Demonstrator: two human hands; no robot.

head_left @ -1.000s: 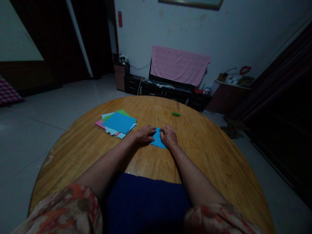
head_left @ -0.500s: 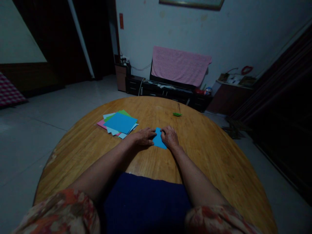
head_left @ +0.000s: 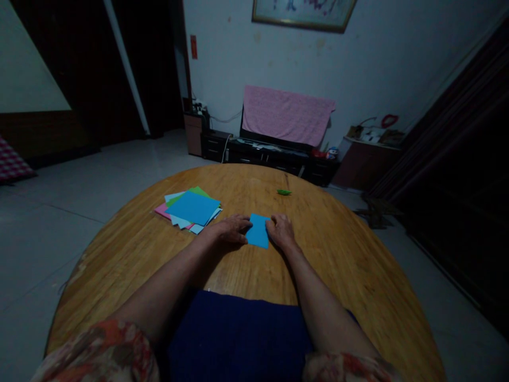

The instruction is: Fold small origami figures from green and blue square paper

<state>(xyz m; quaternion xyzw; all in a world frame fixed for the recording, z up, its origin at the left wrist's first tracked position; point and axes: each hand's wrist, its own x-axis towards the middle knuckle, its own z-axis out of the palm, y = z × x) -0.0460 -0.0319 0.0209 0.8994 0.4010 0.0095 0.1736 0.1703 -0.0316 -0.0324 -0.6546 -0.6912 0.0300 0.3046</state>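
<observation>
A small blue sheet of paper [head_left: 258,231] with a roughly rectangular outline lies on the wooden table in front of me. At its left edge my left hand [head_left: 234,229] rests low, fingers stretched out and thumb apart, the tips touching the paper. My right hand [head_left: 280,230] is closed at the opposite edge, its fingers bent with the paper's border at the tips. To the left of my hands lies a loose stack of coloured paper, a large blue sheet [head_left: 193,207] on top, with green, pink and pale sheets showing beneath.
The round wooden table [head_left: 334,276] spreads around my arms. A small green folded-looking piece [head_left: 283,192] lies toward its far side. Dark blue cloth [head_left: 238,334] covers the near edge or my lap. Beyond stands a low black cabinet, with a pink towel [head_left: 288,114] over a screen.
The small blue paper looked tapered, narrow at the far end; now it looks nearly rectangular. My hands have stayed at its two sides. The view has tilted up slightly.
</observation>
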